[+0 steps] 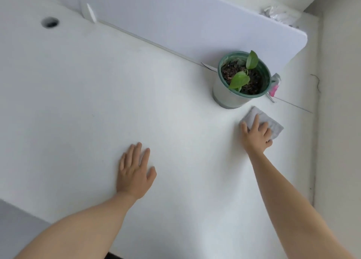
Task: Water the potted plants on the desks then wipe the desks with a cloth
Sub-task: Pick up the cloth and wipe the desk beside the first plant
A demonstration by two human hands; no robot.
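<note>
A pale divider panel (195, 24) runs diagonally across the far side, and its right-hand corner is rounded. A small white bracket (88, 12) stands against its left end. Low by its right end sits a small pink and clear item (275, 85), too blurred to name. Beyond the panel lies crumpled silvery wrapping (277, 14). An off-white wall (340, 102) rises on the right, marked by a thin dark squiggle (316, 81). A grey surface (17, 225) shows at lower left.
</note>
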